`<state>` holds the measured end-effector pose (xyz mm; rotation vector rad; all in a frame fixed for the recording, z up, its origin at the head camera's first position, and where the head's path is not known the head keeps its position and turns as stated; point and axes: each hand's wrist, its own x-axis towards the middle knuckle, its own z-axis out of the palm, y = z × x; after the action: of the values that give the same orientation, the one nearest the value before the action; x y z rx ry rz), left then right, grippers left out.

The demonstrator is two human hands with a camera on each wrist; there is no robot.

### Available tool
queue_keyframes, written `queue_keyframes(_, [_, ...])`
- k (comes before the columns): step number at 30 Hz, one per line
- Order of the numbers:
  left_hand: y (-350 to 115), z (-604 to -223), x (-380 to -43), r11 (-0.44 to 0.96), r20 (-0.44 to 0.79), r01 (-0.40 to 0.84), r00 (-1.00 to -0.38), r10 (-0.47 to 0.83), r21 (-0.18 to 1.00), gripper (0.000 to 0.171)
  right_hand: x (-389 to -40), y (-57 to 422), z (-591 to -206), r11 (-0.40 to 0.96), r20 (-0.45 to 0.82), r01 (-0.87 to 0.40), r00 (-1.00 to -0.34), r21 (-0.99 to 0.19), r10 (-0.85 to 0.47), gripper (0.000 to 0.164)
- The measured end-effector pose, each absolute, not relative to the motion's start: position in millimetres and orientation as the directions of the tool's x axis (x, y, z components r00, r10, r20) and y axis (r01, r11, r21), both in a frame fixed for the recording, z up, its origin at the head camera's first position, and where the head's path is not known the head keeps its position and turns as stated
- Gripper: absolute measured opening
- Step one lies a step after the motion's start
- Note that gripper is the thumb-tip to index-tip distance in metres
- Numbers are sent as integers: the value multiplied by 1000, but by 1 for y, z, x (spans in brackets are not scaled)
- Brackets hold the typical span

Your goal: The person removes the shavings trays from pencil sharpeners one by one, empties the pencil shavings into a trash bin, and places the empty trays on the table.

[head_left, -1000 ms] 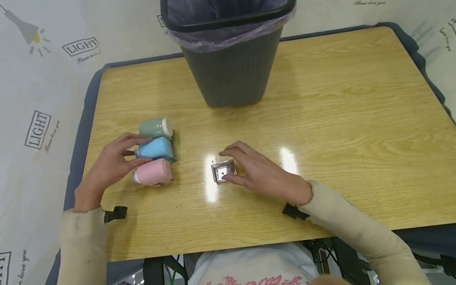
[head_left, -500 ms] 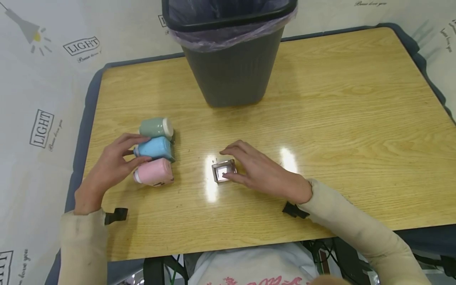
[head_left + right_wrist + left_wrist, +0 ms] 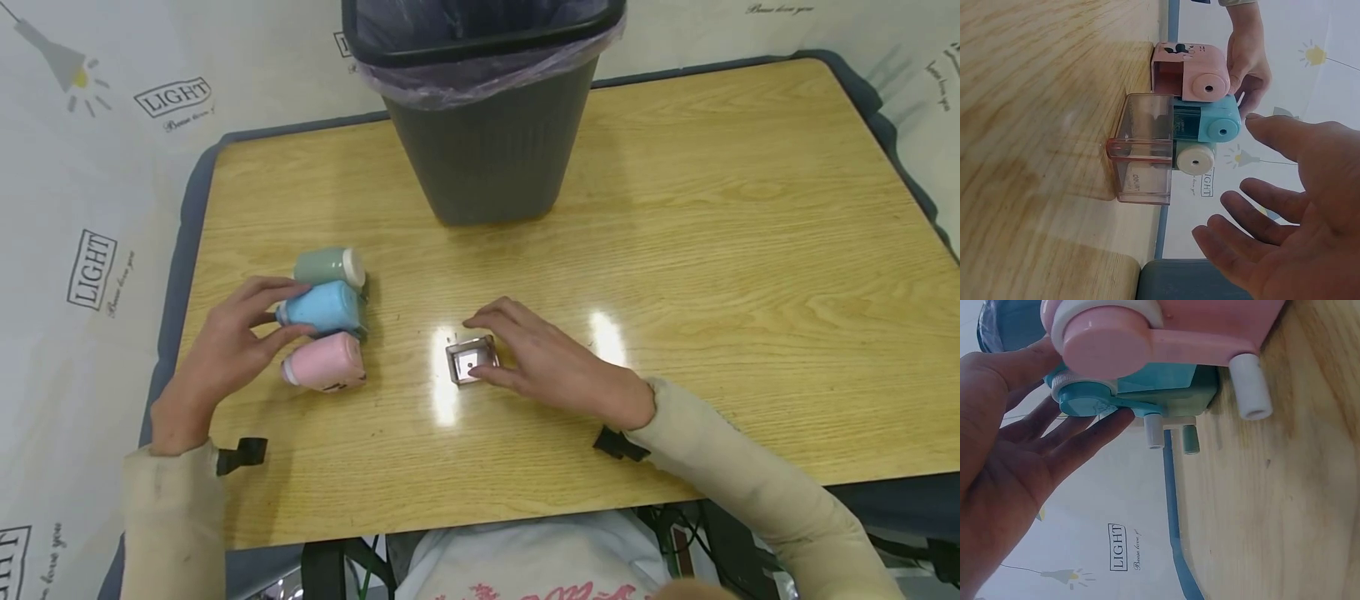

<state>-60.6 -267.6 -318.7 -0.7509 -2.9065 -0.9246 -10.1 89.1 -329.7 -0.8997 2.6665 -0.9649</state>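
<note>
My left hand [image 3: 236,333] grips the blue crank pencil sharpener [image 3: 326,307] between thumb and fingers, from its crank side. The green pencil sharpener [image 3: 321,266] lies just beyond it, and the pink pencil sharpener [image 3: 327,362] lies on the near side. In the left wrist view the pink crank [image 3: 1107,344] and blue crank [image 3: 1085,400] show white handles. My right hand [image 3: 536,354] is held with fingers spread around a clear pinkish sharpener drawer [image 3: 1144,119] on the table; in the right wrist view the fingers stand apart from it. A hollow slot shows in the pink sharpener's base.
A dark grey waste bin [image 3: 491,167] with a purple liner stands at the back middle. The wooden table [image 3: 750,250] has a dark blue padded edge. Small dark specks lie on the tabletop near the sharpeners.
The blue sharpener, gripped in my left hand, has shifted slightly left and away from the pink one. My right hand and the drawer have stayed almost in place.
</note>
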Motion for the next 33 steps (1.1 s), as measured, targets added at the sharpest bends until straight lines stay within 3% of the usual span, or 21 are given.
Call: queue_keyframes(33, [-268,-290,-64,719,225,506,-861,456,477,48,-33,78,-324,564,85,-503,-791,-655,-606,57])
